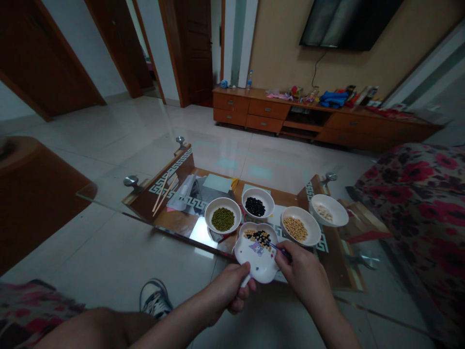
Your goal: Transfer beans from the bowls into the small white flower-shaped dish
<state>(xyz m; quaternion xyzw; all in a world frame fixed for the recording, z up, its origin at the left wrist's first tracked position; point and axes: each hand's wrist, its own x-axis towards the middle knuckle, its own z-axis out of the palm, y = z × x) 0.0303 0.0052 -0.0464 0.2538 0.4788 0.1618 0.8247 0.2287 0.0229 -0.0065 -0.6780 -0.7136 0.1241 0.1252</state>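
My left hand (236, 287) is closed around the white handle of a flower-shaped plate (256, 266) with a purple cartoon print. Black and yellow beans (258, 236) lie mixed toward the plate's far edge. At the plate's right side, my right hand (300, 266) grips a slim dark utensil (282, 251), its tip among the beans; its exact kind is unclear. Around the plate stand white bowls: one of green mung beans (223, 219), one of black beans (255, 206), one of yellow soybeans (295, 228) and one with pale pieces (323, 212).
The bowls stand on a glass-topped table (174, 233) with metal corner supports. Wooden chopsticks (161, 195) lie at its left. A paper bag (366, 220) is at the right, near a flower-patterned cover (414, 189). Beyond is a low wooden cabinet (267, 110).
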